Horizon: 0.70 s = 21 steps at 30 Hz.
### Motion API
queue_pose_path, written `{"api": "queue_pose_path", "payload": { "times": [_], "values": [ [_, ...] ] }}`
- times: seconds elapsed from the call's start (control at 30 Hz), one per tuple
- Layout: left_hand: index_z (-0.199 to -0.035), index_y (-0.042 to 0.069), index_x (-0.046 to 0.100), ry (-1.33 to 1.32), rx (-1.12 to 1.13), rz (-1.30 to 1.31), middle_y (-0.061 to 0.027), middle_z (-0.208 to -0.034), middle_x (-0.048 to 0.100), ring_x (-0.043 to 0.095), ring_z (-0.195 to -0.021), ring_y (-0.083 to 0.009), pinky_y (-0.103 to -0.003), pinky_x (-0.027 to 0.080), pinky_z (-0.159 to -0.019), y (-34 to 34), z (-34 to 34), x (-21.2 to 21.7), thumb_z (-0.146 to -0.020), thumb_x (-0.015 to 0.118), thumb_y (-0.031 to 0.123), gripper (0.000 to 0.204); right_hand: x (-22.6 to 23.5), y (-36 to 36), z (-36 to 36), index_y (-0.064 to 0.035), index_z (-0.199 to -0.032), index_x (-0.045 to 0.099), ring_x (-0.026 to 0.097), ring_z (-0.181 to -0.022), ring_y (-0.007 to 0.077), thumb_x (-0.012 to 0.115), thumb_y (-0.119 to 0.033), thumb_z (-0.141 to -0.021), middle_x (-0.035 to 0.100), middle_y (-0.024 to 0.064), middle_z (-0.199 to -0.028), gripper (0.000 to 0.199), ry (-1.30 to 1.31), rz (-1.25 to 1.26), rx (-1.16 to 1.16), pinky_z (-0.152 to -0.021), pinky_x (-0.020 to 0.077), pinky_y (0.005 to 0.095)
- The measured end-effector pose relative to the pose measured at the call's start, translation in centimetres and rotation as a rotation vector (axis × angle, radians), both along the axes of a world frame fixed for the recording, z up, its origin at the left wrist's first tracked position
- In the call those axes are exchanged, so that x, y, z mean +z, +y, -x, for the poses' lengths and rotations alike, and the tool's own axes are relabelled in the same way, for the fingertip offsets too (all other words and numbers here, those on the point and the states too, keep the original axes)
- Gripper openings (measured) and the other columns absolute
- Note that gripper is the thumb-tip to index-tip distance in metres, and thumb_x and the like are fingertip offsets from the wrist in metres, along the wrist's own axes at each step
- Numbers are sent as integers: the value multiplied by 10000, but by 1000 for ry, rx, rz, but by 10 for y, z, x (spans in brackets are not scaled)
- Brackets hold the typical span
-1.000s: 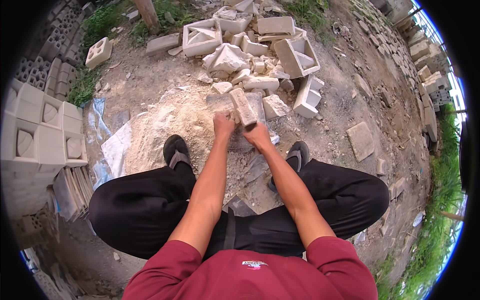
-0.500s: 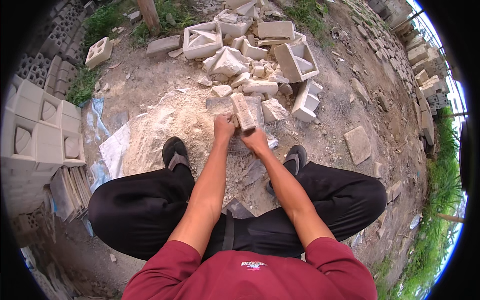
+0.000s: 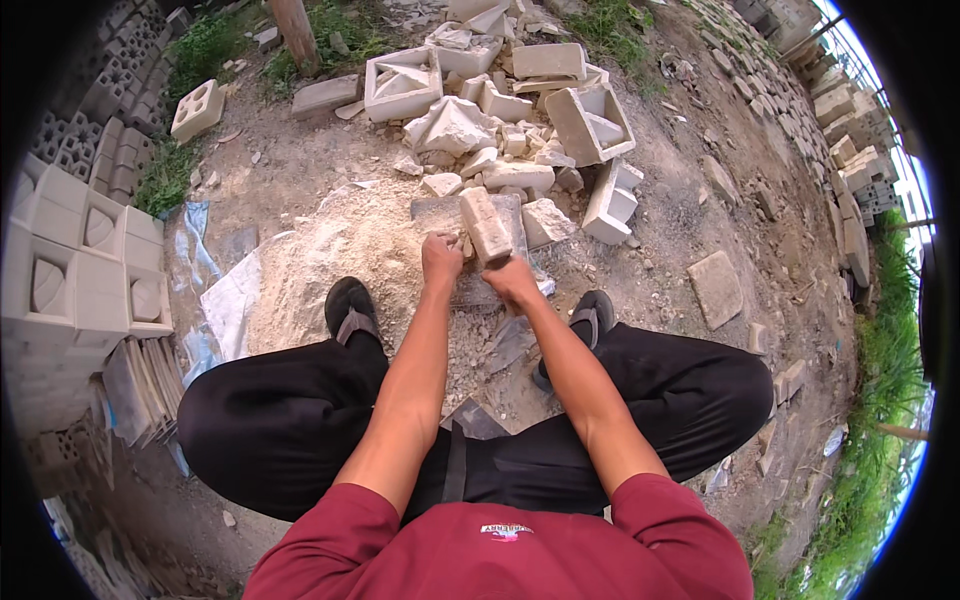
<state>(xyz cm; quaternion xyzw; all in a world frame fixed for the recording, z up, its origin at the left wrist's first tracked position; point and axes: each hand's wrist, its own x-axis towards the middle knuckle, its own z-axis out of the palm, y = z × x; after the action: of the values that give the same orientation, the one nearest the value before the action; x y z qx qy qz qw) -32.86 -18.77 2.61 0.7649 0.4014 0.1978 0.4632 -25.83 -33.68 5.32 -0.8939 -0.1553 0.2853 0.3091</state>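
My right hand (image 3: 511,281) is closed at the near end of a dusty oblong block (image 3: 485,224); its fingers are partly hidden under it. The block is tilted over a flat grey slab (image 3: 432,207) that lies on the ground between my feet. Just left of the block, my left hand (image 3: 441,262) is closed, fingertips beside a small pale piece at the block's edge. Whether the fingers grip that piece is too small to tell. Pale crushed powder and grit (image 3: 335,255) are heaped to the left of the slab.
Beyond the slab lies a pile of broken pale blocks (image 3: 455,125), including a hollow square one (image 3: 403,84). Stacked moulded blocks (image 3: 95,225) stand at the left. A white sheet (image 3: 235,300) edges the powder. A flat stone (image 3: 715,290) lies at right. My sandalled feet (image 3: 352,308) flank the work.
The oblong block has shifted slightly and shows more of its upper face. My left hand has drawn a little left and nearer to me. My right hand has barely moved.
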Motion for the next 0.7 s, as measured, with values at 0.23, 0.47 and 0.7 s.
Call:
{"api": "queue_pose_path", "payload": {
  "times": [0.23, 0.47, 0.7],
  "values": [
    [-966, -34, 666, 71, -5, -41, -159, -934, 709, 687, -882, -260, -334, 529, -799, 9, 12, -13, -740, 767, 159, 314, 42, 24, -15, 20, -706, 615, 590, -471, 161, 709, -230, -716, 603, 66, -592, 267, 176, -417, -194, -453, 483, 320],
    [-914, -39, 672, 60, 2, -18, -154, -903, 711, 691, -830, -250, -324, 531, -763, 7, 8, -4, -729, 790, 180, 310, 3, 3, 10, 59, -916, 678, 687, -838, 302, 742, -311, -678, 700, 198, -821, 444, -9, -46, -20, -760, 538, 383],
    [-828, -12, 727, -17, -19, -56, -171, -984, 658, 645, -914, -306, -370, 506, -831, 14, 21, -5, -724, 766, 190, 231, 52, 31, -1, 57, -789, 632, 620, -504, 182, 730, -260, -706, 637, 115, -648, 342, 183, -393, -113, -464, 496, 330]
  ]
}}
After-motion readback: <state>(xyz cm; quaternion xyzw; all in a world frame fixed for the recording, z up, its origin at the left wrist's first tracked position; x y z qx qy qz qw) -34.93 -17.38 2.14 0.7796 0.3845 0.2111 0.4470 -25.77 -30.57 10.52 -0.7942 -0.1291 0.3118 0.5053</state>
